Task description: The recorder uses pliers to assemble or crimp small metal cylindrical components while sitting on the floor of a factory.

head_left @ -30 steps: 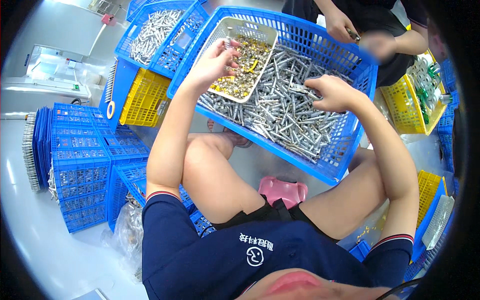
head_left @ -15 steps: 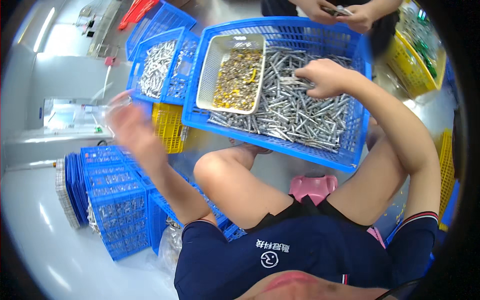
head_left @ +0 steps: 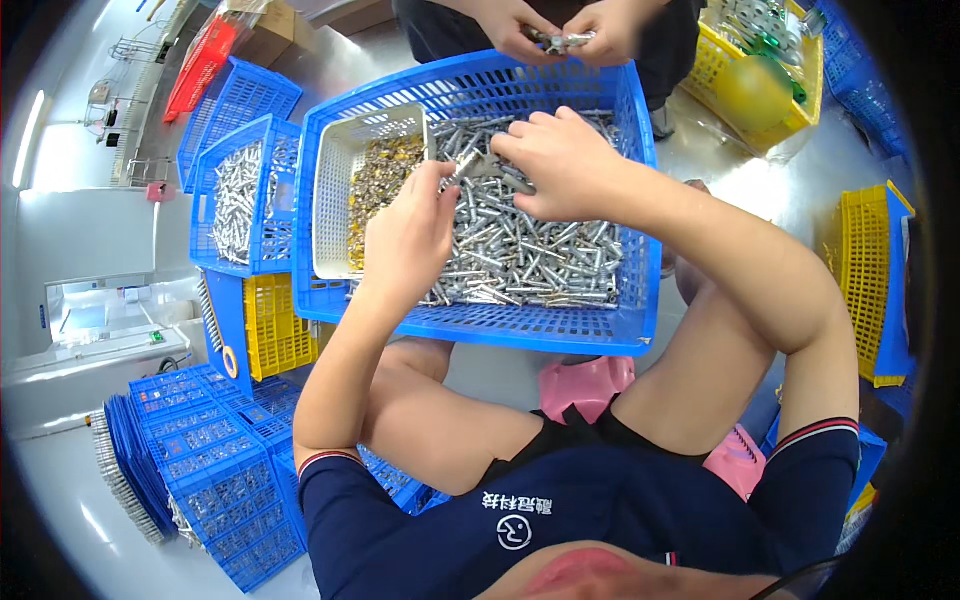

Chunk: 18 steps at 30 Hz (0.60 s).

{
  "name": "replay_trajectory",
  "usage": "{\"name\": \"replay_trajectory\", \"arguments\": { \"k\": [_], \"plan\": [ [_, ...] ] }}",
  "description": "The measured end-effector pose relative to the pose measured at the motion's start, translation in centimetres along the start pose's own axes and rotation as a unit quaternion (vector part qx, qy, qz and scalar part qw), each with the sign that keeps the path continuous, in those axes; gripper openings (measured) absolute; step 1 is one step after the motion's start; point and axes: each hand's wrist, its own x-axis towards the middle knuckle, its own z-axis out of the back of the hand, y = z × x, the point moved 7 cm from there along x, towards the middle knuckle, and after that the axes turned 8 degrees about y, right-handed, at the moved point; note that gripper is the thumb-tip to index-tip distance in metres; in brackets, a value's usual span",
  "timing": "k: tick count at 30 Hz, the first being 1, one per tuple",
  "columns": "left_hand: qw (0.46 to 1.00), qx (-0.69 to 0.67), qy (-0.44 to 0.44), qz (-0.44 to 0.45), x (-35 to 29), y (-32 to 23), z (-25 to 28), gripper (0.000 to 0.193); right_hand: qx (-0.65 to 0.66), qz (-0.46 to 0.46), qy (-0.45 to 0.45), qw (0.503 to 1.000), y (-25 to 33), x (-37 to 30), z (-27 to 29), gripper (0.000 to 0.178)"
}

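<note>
A large blue crate (head_left: 480, 333) in front of me is filled with slim silver anchor bolts (head_left: 530, 262). Over its left part sits a cream basket (head_left: 337, 185) holding small brass-and-yellow pieces (head_left: 385, 178). My left hand (head_left: 408, 238) is above the basket's right edge, its thumb and fingertips pinching one anchor bolt (head_left: 464, 166). Just right of it, my right hand (head_left: 562, 168) curls palm-down over the pile, fingers closed round anchor bolts (head_left: 514, 180); how many it holds is hidden. The two hands are close together, fingertips facing.
Across the crate, another person's hands (head_left: 556, 42) handle small metal parts. Blue crates of bolts (head_left: 238, 205) stand at left, above a yellow crate (head_left: 278, 325); more blue crates (head_left: 220, 450) are stacked lower left. A yellow crate (head_left: 800, 110) is far right. A pink stool (head_left: 588, 385) is beneath me.
My left hand has come in from the far left to the crate and now pinches an anchor bolt beside my right hand. The view has shifted, moving the crate leftward.
</note>
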Motion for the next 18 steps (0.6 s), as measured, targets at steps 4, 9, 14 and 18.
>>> {"name": "replay_trajectory", "arguments": {
  "k": [4,9,14,18],
  "plan": [
    [1.000,0.021,0.006,-0.010,1.3,-0.6,-0.3,0.014,0.020,-0.027,0.010,0.999,-1.0,-0.4,-0.4,0.041],
    [0.999,0.028,0.014,-0.027,2.4,-1.0,0.5,0.014,0.066,-0.072,-0.003,0.995,-1.3,-0.3,-0.3,0.039],
    [0.999,0.010,-0.028,-0.012,2.7,-0.4,1.3,0.015,0.094,-0.098,-0.015,0.991,-1.2,1.4,1.0,0.037],
    [0.997,0.067,-0.002,0.037,0.1,2.5,2.0,0.016,0.143,-0.058,-0.024,0.988,1.4,3.5,-1.7,0.038]
  ]
}}
